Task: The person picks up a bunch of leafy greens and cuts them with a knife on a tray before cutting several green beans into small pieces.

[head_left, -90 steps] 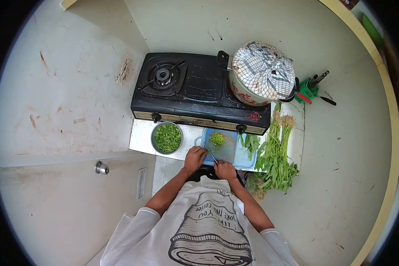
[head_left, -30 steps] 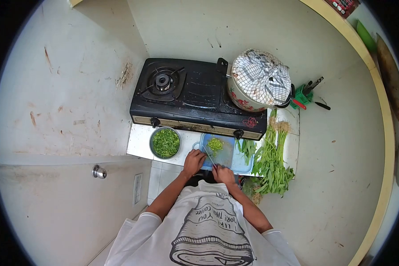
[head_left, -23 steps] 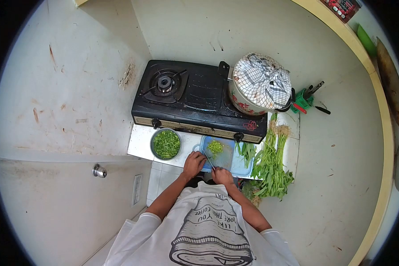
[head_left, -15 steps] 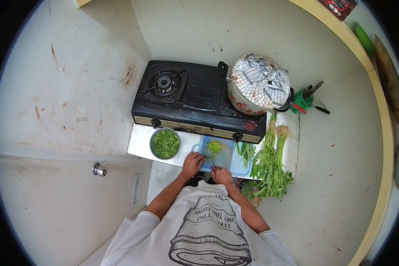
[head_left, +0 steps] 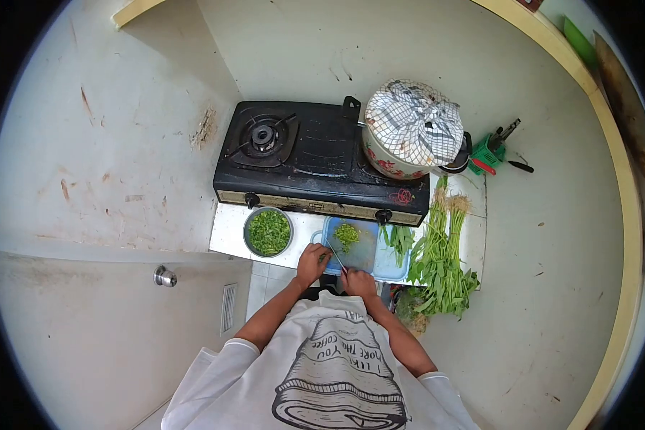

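My right hand [head_left: 359,282] is closed round the handle of a knife [head_left: 337,255]. Its thin blade slants up and left over the blue cutting board [head_left: 366,256]. My left hand [head_left: 312,264] is at the board's left edge, fingers curled beside the blade; what they hold is too small to make out. Just beyond the blade lies a small heap of chopped greens [head_left: 347,233]. Some leafy sprigs [head_left: 401,240] rest at the board's right side. To the left stands a round metal bowl [head_left: 291,244] filled with chopped greens.
Behind the board is a black two-burner gas stove [head_left: 327,147]. A floral pot [head_left: 387,163] topped with a checked cloth [head_left: 414,122] stands on its right side. Bunches of leafy stems [head_left: 441,272] hang over the counter's front edge. A green basket [head_left: 487,154] holds utensils.
The camera view has shifted slightly. Both hands stay in nearly the same place at the board, with the knife at a similar slant.
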The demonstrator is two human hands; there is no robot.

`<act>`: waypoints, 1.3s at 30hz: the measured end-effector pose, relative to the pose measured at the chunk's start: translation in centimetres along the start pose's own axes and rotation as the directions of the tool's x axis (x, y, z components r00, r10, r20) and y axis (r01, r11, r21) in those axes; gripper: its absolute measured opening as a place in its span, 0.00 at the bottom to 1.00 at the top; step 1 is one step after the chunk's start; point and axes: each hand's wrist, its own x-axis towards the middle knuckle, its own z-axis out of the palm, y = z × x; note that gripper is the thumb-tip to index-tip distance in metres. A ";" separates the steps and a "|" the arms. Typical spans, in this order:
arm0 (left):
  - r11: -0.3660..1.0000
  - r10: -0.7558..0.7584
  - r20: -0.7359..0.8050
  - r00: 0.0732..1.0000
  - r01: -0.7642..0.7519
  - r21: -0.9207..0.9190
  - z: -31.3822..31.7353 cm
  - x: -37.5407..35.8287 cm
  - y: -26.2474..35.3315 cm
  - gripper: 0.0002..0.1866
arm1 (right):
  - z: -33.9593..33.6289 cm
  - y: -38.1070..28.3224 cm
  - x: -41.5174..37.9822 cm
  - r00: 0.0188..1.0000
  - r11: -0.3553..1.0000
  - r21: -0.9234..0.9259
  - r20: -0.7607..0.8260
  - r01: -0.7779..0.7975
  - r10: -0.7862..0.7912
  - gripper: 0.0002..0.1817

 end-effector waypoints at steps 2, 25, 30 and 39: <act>1.000 0.002 -0.012 1.000 -0.002 -0.005 0.3 0.0 0.2 0.04 | 0.2 0.2 0.4 1.000 1.000 -0.007 0.009 0.015 -0.015 0.25; 0.998 -0.062 -0.028 0.998 0.062 0.009 0.4 -0.2 0.2 0.03 | 0.6 0.3 -0.3 1.000 1.000 -0.008 0.008 -0.002 0.002 0.27; 1.000 -0.025 -0.014 1.000 0.025 0.006 0.2 -0.3 0.1 0.03 | 0.7 0.5 0.7 0.996 0.997 0.008 0.026 0.082 -0.082 0.26; 1.000 0.003 -0.011 1.000 -0.003 -0.008 -0.1 -0.6 -0.1 0.06 | 0.3 0.4 -0.1 1.000 1.000 -0.008 -0.027 -0.015 0.014 0.26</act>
